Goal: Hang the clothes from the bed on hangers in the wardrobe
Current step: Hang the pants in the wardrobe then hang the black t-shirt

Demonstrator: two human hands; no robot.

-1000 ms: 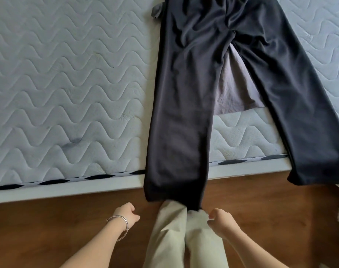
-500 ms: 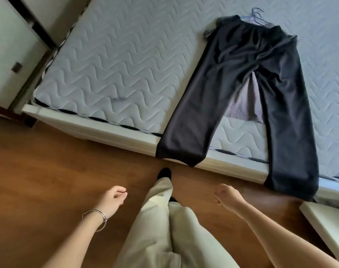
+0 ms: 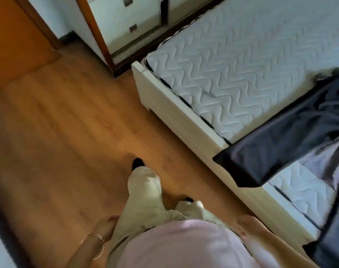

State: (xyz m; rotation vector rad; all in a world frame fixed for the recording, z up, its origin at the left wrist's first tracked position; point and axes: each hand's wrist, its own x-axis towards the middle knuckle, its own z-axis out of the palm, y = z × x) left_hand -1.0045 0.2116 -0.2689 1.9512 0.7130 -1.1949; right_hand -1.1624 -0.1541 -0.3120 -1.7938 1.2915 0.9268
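Black trousers [image 3: 277, 147] lie spread on the bed's quilted white mattress [image 3: 232, 60] at the right, with both leg ends hanging over the bed's edge. A grey garment shows between the legs. The wardrobe [image 3: 124, 24], with white drawers inside, stands beyond the bed's corner at the top. My left hand [image 3: 106, 227] hangs beside my left leg and holds nothing; a bangle sits on its wrist. My right hand [image 3: 246, 227] hangs by my right hip, fingers loose, also holding nothing. The picture is blurred by motion.
The white bed frame [image 3: 176, 111] runs diagonally on my right. Wooden floor [image 3: 58, 132] stretches ahead towards the wardrobe. An orange wooden door [image 3: 13, 35] stands at the top left. My beige trouser legs and dark shoes are below me.
The view has swung left, away from the trousers and towards the wardrobe. My legs have stepped along the bed. Both hands have dropped to my sides.
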